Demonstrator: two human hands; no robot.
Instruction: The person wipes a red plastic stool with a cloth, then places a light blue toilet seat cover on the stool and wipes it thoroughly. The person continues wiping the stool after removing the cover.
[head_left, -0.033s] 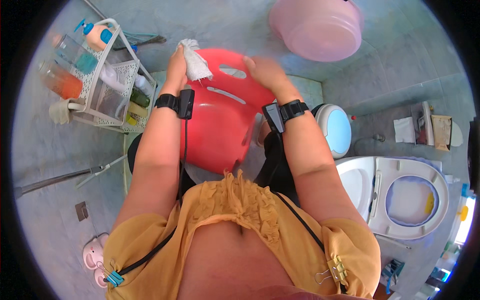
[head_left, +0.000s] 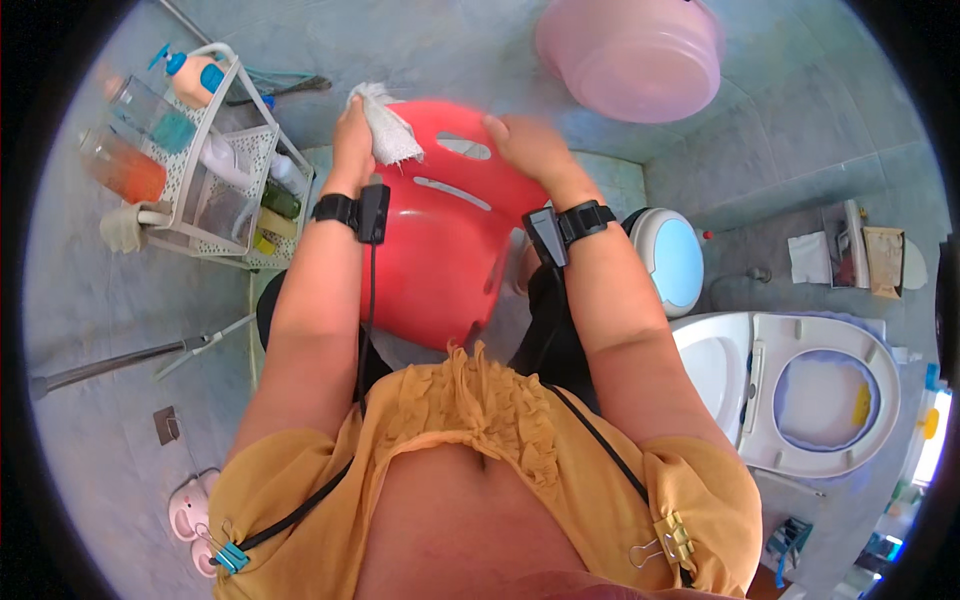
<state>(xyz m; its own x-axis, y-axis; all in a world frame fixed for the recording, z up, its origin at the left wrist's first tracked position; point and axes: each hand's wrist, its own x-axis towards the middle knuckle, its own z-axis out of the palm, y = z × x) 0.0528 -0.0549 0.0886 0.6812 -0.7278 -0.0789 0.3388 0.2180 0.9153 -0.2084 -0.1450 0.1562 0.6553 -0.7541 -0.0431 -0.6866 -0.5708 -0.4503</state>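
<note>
A red plastic chair (head_left: 430, 260) with slots in its backrest stands tilted between my legs. My left hand (head_left: 352, 145) is closed on a white cloth (head_left: 390, 132), pressing it over the backrest's upper left edge. The cloth's frayed end hangs over the front of the backrest. On the opposite side, my right hand (head_left: 532, 150) grips the upper right edge, its thumb on top near the oval slot. Its other fingers are hidden behind the backrest.
At left stands a white shelf rack (head_left: 205, 150) with bottles and jars. A pink basin (head_left: 635, 60) hangs on the far wall. To my right are a white bin with a light-blue lid (head_left: 677, 262) and a toilet with its seat raised (head_left: 830, 405). A metal pole (head_left: 120, 365) crosses the left side.
The cloth's upper end has shifted very slightly left and down with my left hand. My right hand keeps its hold on the chair.
</note>
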